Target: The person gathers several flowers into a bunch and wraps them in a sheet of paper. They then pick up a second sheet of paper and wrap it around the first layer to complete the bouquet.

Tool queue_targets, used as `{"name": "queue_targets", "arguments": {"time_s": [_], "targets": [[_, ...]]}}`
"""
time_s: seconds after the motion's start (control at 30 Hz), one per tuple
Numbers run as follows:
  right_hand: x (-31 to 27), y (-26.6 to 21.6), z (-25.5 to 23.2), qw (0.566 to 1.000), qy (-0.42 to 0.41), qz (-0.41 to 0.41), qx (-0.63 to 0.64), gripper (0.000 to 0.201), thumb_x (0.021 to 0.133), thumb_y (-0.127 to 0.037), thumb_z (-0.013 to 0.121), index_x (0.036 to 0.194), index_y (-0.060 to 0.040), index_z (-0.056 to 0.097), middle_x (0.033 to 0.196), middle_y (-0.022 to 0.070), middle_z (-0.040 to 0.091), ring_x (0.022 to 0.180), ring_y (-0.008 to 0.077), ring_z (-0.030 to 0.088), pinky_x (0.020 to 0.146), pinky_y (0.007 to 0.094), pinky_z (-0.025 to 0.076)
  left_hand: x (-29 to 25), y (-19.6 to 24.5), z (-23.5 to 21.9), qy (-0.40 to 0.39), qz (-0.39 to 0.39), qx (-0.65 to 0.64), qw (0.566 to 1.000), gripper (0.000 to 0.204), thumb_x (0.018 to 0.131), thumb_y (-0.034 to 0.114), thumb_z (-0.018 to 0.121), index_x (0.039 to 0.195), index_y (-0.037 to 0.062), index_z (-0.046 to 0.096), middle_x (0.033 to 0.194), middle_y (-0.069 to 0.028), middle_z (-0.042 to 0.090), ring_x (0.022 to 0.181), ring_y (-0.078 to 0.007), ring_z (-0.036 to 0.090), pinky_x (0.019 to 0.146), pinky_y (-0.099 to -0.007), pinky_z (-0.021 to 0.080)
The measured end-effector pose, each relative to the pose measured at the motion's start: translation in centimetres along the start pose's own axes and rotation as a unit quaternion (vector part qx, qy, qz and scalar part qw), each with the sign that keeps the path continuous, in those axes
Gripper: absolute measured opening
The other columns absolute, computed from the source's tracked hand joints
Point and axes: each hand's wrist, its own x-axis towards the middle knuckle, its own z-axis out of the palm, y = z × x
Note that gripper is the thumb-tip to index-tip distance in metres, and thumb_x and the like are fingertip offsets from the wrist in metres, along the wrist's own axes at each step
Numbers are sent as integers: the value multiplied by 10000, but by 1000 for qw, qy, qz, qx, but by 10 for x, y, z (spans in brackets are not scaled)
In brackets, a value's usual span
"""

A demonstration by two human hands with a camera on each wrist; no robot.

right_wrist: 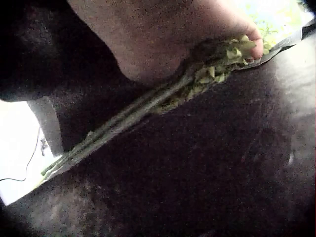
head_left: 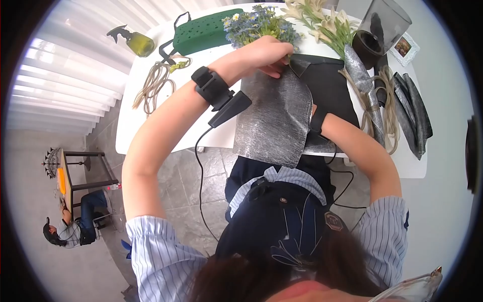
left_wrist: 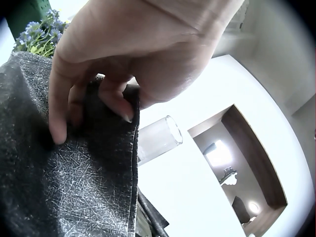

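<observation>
My left hand point(head_left: 256, 53) pinches the upper edge of a dark grey, silver-streaked sheet of wrapping paper point(head_left: 274, 116). Its curled fingers and thumb on that edge show closely in the left wrist view. Beyond the hand are small blue flowers point(head_left: 259, 27). The same paper covers most of my right hand point(right_wrist: 163, 34) in the head view. Under it, in the dim right wrist view, the right hand holds a bundle of green leafy stems point(right_wrist: 128, 116), a fingertip at the upper leaves. Black paper point(head_left: 327, 83) lies to the right.
A green case point(head_left: 201, 35), a spray bottle point(head_left: 138, 43) and raffia-like cord point(head_left: 153, 88) lie at left. White lilies point(head_left: 327, 25), a clear vase point(head_left: 390, 22), a dark pot point(head_left: 367, 48), a silvery wrapped bundle point(head_left: 362, 75) and dark rolls point(head_left: 415, 113) crowd the right. A person point(head_left: 75, 231) sits apart.
</observation>
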Motion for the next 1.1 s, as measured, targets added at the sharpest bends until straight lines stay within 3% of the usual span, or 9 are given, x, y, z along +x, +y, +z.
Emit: {"name": "queue_targets", "arguments": {"time_s": [0.17,0.4,0.43,0.57,0.63,0.8,0.83,1.03,1.1], "targets": [[-11,-12,-7,999,-39,2,-20,491,820,-287,502,1255,-76,411,1317,225,326,959,301,439,731,404,368,-16,-21,-11,-32,78,79,993,330,829,349,574,805,20,567,818,-19,561,785,-99,537,726,-249,467],[7,-35,-1,974,35,15,-224,505,814,-309,512,1261,-98,409,1333,256,294,1014,319,435,766,412,356,-23,-86,-37,225,201,79,950,249,817,234,630,942,42,531,894,-14,556,860,-98,523,760,-263,437],[8,-52,-4,904,59,14,-424,530,804,-332,524,1267,-103,406,1328,277,289,1013,327,435,767,408,358,-26,-84,-37,208,185,64,958,343,810,276,634,1026,49,494,975,-38,538,929,-127,512,797,-289,429],[11,-56,4,885,119,62,-446,695,778,-440,546,1343,-104,319,1337,309,244,983,330,429,760,414,362,-73,-70,-28,154,221,89,959,892,705,544,656,1361,111,234,1360,-115,323,1252,-276,343,970,-444,330],[13,-59,5,885,128,76,-442,727,775,-453,550,1358,-103,294,1332,312,250,985,333,426,759,438,369,-104,-55,-13,151,225,77,960,1124,587,455,776,1385,2,127,1378,-226,267,1273,-349,287,1022,-411,265],[14,-67,6,881,115,97,-449,719,785,-444,543,1364,-110,277,1336,298,249,989,338,423,773,452,382,-132,-36,-3,267,214,245,907,873,677,71,629,1384,10,120,1175,-263,488,1118,-355,482,910,-375,402],[15,-68,6,879,113,100,-453,717,790,-443,538,1367,-116,268,1338,289,249,988,338,422,774,443,390,-134,-45,-14,306,147,204,918,819,667,-44,515,1391,82,153,855,-233,599,785,-347,607,688,-386,475],[16,-66,7,893,115,100,-424,708,801,-449,518,1369,-107,268,1333,298,249,981,355,418,788,457,384,-166,-59,-37,542,96,423,720,498,696,60,670,1159,68,487,914,-169,527,841,-315,534,765,-384,428],[17,-66,7,890,111,103,-430,704,809,-459,506,1368,-101,269,1332,302,247,985,355,419,792,455,383,-165,-61,-14,445,122,341,819,322,714,108,674,1002,30,552,862,-150,527,834,-314,534,755,-383,431]]}}
